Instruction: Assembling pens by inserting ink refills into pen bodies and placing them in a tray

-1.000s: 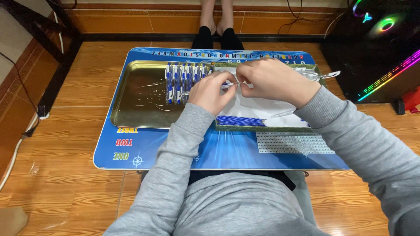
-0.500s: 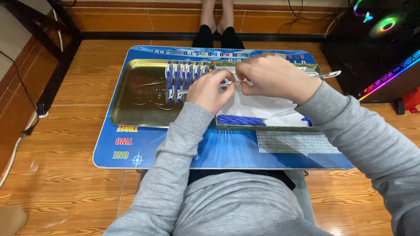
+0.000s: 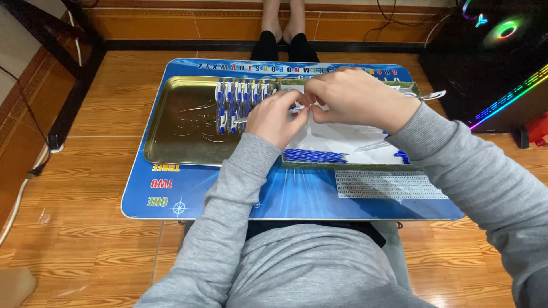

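Observation:
My left hand and my right hand meet fingertip to fingertip over a small blue table, pinching a pen between them; most of it is hidden by the fingers. Just left of my hands, a row of several blue-and-white pens lies in a gold metal tray. Below my hands a bundle of blue pen refills rests in a shallow box with a white bottom. Clear pen barrels lie in the same box.
A person's bare feet and dark trouser legs show at the far side of the table. A black computer case with coloured lights stands at the right. A dark furniture leg and a white cable lie at left on the wooden floor.
Both hands have stayed together over the box, with only small finger movements on the pen.

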